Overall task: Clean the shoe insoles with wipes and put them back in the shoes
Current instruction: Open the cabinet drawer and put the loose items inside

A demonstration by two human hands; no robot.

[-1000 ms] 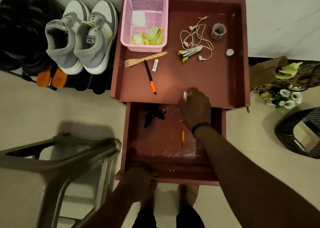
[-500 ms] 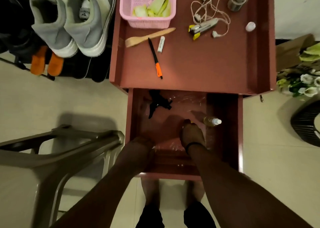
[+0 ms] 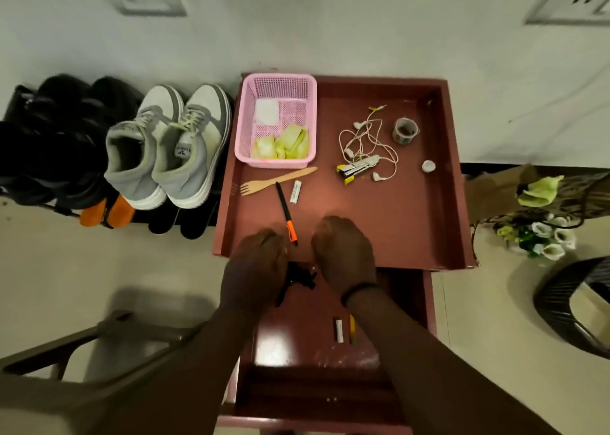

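Maroon tray-top cabinet against white wall; both hands' grip over its drawer unclear.

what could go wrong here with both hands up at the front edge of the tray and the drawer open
The left hand and right hand sit right beside the orange-tipped pen, so a careless move could knock it off the tray into the open drawer. Reaching sideways for the grey sneakers might also bump the pink basket.
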